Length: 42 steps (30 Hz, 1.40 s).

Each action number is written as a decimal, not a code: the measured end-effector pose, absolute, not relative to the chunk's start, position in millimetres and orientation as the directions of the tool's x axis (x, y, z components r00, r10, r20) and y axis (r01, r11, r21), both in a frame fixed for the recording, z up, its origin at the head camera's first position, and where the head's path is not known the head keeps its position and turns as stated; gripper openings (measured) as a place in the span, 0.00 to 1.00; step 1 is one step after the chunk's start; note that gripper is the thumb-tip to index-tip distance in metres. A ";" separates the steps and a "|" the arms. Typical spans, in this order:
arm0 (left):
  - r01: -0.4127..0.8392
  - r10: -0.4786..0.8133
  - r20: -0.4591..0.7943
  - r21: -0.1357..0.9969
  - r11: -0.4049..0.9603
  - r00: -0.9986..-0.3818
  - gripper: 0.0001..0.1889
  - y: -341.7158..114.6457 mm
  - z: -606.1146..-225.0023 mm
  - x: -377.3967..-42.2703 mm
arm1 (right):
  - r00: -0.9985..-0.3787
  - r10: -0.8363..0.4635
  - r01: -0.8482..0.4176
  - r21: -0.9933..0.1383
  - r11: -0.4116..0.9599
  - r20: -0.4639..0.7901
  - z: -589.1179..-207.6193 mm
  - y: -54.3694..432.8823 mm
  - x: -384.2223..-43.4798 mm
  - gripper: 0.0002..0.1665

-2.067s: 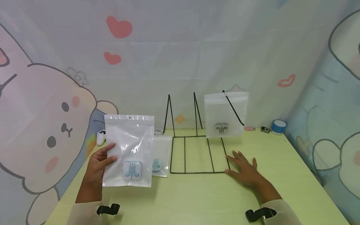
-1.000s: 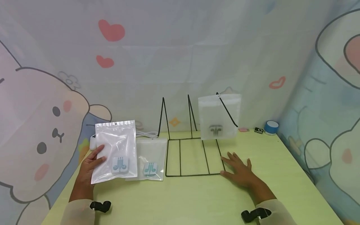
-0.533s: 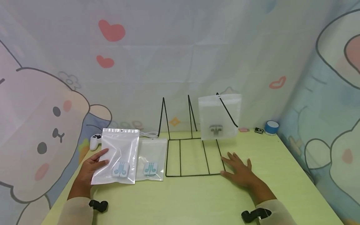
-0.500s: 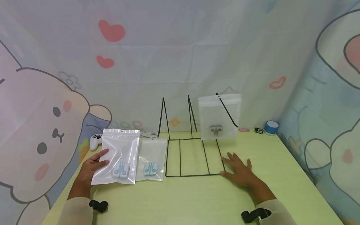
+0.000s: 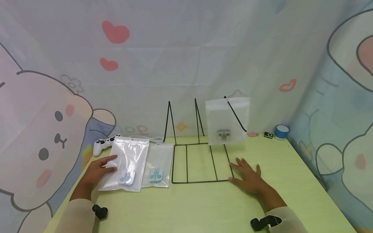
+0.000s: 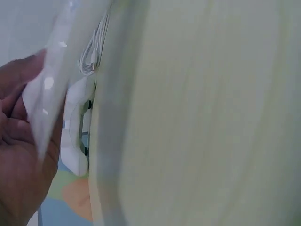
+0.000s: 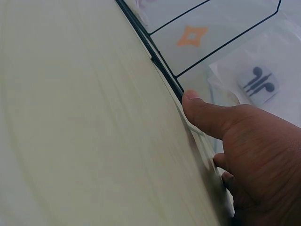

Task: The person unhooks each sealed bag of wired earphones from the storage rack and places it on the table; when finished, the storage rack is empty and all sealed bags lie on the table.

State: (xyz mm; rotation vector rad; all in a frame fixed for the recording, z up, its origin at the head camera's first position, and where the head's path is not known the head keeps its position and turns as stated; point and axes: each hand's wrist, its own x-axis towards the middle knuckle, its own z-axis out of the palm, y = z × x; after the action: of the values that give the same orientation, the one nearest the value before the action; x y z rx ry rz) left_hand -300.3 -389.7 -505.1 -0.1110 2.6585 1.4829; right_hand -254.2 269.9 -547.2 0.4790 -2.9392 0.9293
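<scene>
head: pinching earphone zip bag (image 5: 125,161) by left edge with left hand (image 5: 94,173), partly covering second zip bag (image 5: 158,157); touching wire rack (image 5: 186,165) with spread right hand (image 5: 247,176) | left wrist: seen edge-on; best lowered flat, uncreased | right wrist: best braced lightly, without shifting wire rack

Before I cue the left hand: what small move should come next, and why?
Probably lower the glossy white plastic zip bag flat and release it: the left hand pinches its side, holding it tilted over the pale yellow-green tabletop, and in the head view it overlaps a translucent white plastic bag lying there.
</scene>
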 end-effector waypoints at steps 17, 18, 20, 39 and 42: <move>-0.118 -0.033 -0.143 0.640 0.759 -0.989 0.41 -382.6 -509.1 -306.3 | -0.948 -0.291 -0.313 -0.561 0.766 0.130 -552.6 269.7 -255.8 0.43; -0.124 -0.036 -0.149 0.635 0.762 -0.988 0.41 -382.4 -509.2 -306.4 | -0.949 -0.288 -0.308 -0.564 0.766 0.126 -553.0 269.9 -256.0 0.43; -0.134 -0.046 -0.155 0.624 0.770 -0.987 0.41 -382.0 -510.1 -306.8 | -0.951 -0.286 -0.301 -0.565 0.768 0.118 -553.6 270.0 -256.4 0.43; -0.059 -0.057 -0.021 0.582 0.811 -0.998 0.40 -348.6 -498.3 -299.8 | -0.949 -0.294 -0.304 -0.567 0.766 0.112 -550.4 270.6 -255.2 0.43; 0.015 -0.005 0.033 0.578 0.816 -0.999 0.38 -326.7 -488.3 -295.4 | -0.949 -0.293 -0.306 -0.569 0.763 0.117 -551.2 270.1 -255.1 0.43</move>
State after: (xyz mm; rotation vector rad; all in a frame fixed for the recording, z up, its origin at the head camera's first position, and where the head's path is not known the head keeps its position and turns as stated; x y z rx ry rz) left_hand -295.4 -326.7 -488.3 0.0081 3.0244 0.9632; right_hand -255.1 270.1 -551.2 0.4979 -2.9300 0.9506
